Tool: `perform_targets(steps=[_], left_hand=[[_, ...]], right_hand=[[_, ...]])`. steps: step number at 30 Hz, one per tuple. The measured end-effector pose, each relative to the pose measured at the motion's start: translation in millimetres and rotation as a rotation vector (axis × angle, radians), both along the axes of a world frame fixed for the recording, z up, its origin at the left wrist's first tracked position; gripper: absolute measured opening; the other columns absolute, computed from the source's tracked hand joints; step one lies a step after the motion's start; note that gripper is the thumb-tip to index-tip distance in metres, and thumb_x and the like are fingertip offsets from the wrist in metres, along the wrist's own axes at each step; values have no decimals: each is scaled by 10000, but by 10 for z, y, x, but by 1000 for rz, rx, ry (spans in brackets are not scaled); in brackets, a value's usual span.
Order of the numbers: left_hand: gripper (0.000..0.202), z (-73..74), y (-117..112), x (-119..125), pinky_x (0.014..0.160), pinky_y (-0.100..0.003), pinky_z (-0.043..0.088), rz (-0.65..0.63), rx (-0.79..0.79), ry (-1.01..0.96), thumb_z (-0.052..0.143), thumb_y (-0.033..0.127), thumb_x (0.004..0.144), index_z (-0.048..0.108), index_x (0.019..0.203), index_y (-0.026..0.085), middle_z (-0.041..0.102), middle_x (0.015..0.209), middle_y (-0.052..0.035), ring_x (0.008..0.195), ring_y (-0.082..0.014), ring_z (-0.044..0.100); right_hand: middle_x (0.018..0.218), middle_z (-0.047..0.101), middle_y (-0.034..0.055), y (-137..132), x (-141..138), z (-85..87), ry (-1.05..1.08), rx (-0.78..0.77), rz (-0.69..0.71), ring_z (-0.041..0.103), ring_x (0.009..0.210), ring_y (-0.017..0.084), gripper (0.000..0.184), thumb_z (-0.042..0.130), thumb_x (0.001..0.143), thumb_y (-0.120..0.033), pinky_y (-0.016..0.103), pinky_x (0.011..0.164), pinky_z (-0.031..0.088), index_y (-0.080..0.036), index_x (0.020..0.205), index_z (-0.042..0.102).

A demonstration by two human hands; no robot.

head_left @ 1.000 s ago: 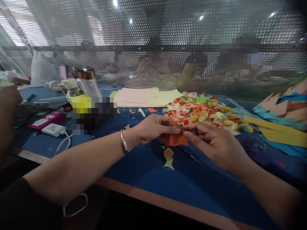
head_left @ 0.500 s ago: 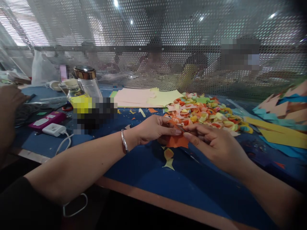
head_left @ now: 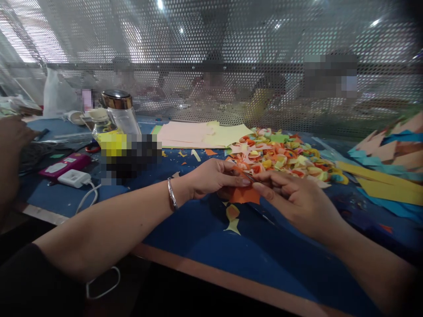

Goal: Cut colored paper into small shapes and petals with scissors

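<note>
Over the blue table top point(head_left: 205, 237) my two hands meet at a piece of orange paper point(head_left: 243, 195). My left hand point(head_left: 211, 178), a silver bangle on its wrist, pinches the paper's upper left edge. From the right, my right hand point(head_left: 294, 200) pinches the same piece, with a thin dark stick between the fingertips. The paper's upper part is curled up between my fingers. Just behind lies a heap of small rolled paper pieces point(head_left: 284, 158) in orange, yellow and green. A yellow paper scrap point(head_left: 232, 218) rests on the table below my hands.
Pale paper sheets point(head_left: 201, 134) lie at the back; yellow, blue and tan paper strips point(head_left: 383, 167) at the right. A gold-lidded glass jar point(head_left: 120, 112), a pink device point(head_left: 64, 165) and a white charger point(head_left: 74, 178) sit at left. Another person's hand point(head_left: 11, 136) shows at far left. A perforated screen point(head_left: 211, 61) closes the back.
The visible orange paper has grown a little smaller as it curled up between my fingers. Both hands have stayed in place. The other person's hand at left shifted slightly.
</note>
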State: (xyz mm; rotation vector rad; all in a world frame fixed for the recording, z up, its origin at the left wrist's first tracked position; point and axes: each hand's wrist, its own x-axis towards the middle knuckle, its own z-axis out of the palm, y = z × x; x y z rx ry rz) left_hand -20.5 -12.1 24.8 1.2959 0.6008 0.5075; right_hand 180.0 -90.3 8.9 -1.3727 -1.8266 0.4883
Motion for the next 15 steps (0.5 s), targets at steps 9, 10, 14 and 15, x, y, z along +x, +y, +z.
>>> perform_targets(steps=[9,10,14,15], left_hand=[[373,-20,15,-6,513,-205,423,-31,1,-12,988,351,548,719,701,142,653,609,40,525,-58,570],[369,-29,23,-7,518,-207,426,-36,-1,-11,988,348,549,726,712,144,660,622,37,533,-59,575],[343,-47,33,-7,537,-216,423,-39,-5,-3,982,332,572,740,732,148,669,651,30,551,-62,579],[330,-44,29,-7,539,-216,421,-39,-6,-6,979,320,579,740,728,147,666,649,30,554,-62,578]], right_hand=[[818,768,74,-7,14,-12,-28,1,-5,705,671,201,407,637,915,-593,300,594,562,-206,979,744],[820,769,75,-7,18,-16,-33,2,-8,702,664,200,404,633,918,-590,300,587,560,-207,980,744],[806,762,72,-7,21,-19,-40,-2,-16,696,646,198,406,620,928,-597,300,565,550,-214,979,743],[798,758,70,-6,18,-17,-36,-1,-12,698,648,199,407,622,926,-602,300,571,553,-215,976,740]])
